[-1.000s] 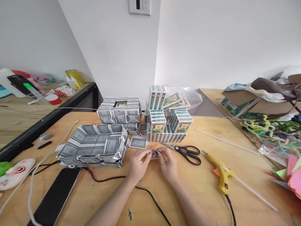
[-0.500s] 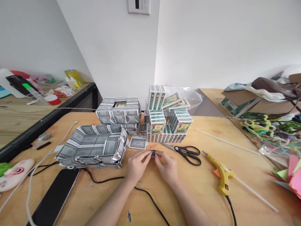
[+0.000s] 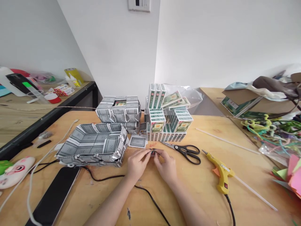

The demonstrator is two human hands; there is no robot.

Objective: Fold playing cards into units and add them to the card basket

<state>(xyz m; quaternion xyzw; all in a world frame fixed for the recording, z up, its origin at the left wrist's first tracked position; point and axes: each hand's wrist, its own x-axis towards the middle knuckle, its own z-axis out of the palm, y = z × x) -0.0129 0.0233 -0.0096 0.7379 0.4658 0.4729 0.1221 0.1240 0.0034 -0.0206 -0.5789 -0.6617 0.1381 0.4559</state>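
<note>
My left hand (image 3: 137, 164) and my right hand (image 3: 166, 165) meet low over the middle of the table. Their fingertips pinch a small playing card (image 3: 153, 153) from both sides. It looks folded or bent, with dark, red and white parts showing; the fingers cover most of it. Just beyond, playing cards (image 3: 137, 142) lie with a grey patterned back upward. Black-handled scissors (image 3: 185, 151) rest right of my right hand, blades toward the card boxes. To the left of my left hand stands an open tray built of folded playing cards (image 3: 94, 159).
A card-built box (image 3: 118, 114) and stacked green-and-white card boxes (image 3: 157, 122) stand behind. On the right lie a yellow glue gun (image 3: 222, 175) and a glue stick (image 3: 227, 141). A phone (image 3: 56, 194), a white cable (image 3: 30, 188) and a black cord (image 3: 150, 194) occupy the front and left.
Both hands stay at the same spot, still pinching the card, with only slight finger movement. The whole view has shifted a little.
</note>
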